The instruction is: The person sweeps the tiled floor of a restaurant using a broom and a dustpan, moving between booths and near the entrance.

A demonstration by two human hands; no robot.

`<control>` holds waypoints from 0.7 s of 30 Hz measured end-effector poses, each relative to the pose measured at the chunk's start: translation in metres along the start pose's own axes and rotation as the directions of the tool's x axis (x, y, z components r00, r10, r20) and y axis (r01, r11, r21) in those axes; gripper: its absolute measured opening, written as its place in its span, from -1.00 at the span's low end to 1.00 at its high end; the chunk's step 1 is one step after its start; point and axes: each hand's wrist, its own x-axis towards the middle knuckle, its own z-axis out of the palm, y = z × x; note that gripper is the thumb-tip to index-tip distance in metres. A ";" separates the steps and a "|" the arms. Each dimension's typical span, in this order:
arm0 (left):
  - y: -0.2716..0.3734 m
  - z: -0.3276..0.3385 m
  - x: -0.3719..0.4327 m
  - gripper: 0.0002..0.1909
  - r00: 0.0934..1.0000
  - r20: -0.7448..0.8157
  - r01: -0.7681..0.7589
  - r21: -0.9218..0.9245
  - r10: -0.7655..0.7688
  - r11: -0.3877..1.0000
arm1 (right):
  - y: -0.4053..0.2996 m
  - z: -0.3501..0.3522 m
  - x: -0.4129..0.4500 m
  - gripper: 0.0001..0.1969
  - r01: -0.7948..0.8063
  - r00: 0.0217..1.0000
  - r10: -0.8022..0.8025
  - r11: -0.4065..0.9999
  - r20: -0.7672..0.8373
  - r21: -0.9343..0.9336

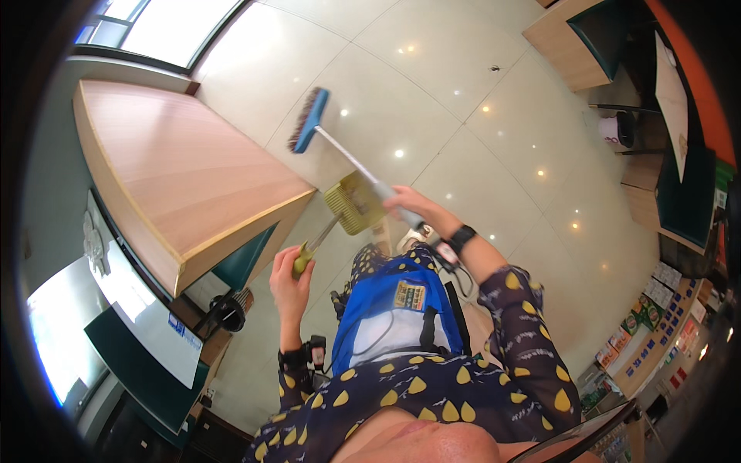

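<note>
My left hand (291,283) is closed around the handle of a yellow-green dustpan (356,202), whose toothed rear edge faces me and whose pan holds some greyish debris. In my right hand (411,202) is the grey grip of a broom (311,120) with a blue head and dark bristles. The broom's shaft passes over the dustpan, and its head is beyond the pan, up and to the left. Whether the bristles touch the floor I cannot tell. A small dark bit (495,69) lies on the tiled floor (440,121) farther off.
A wood-topped bench (191,173) with a sharp corner stands close on the left. Below it are a white table (145,278) and a dark bin (227,312). On the right are a green-seated bench (688,199), a small bin (616,129) and shelves with boxed goods (648,341).
</note>
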 end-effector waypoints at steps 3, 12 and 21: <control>-0.011 -0.015 -0.004 -0.72 0.999 -0.034 0.041 -0.006 -0.041 0.999 | -0.010 0.027 0.065 -0.71 -0.001 0.998 -0.002 0.999 0.067 0.047; -0.020 -0.031 -0.037 -0.74 0.979 -0.142 0.140 -0.038 -0.145 0.989 | 0.012 -0.002 0.073 -0.53 -0.168 0.979 -0.057 0.331 -0.197 -0.929; -0.047 -0.038 -0.053 -0.75 0.983 -0.160 0.096 0.029 -0.090 0.995 | 0.095 -0.127 -0.111 -0.41 -0.429 0.865 0.055 0.596 -0.499 -0.679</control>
